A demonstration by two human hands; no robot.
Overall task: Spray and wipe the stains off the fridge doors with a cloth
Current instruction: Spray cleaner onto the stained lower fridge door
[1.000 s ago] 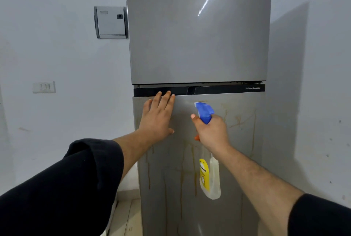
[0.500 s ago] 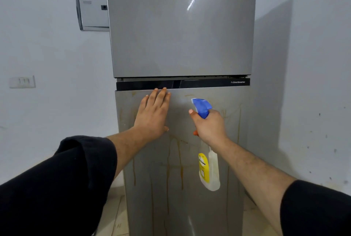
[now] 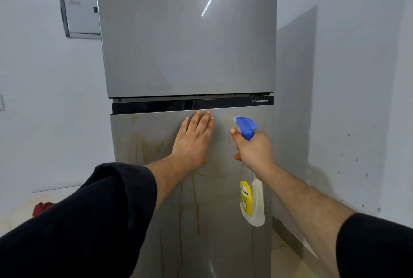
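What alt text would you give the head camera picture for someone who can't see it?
A person's left hand presses flat on a silver fridge's stained lower door while the right hand grips a blue-nozzled spray bottle aimed at it. Brown drip stains run down the door.

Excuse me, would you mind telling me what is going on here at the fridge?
A person is cleaning a silver two-door fridge. Their left hand lies flat against the top of the lower door, while the right hand grips a spray bottle, its blue nozzle aimed at that door. Brown drip stains run down it, not yet wiped. Neither hand holds a cloth.
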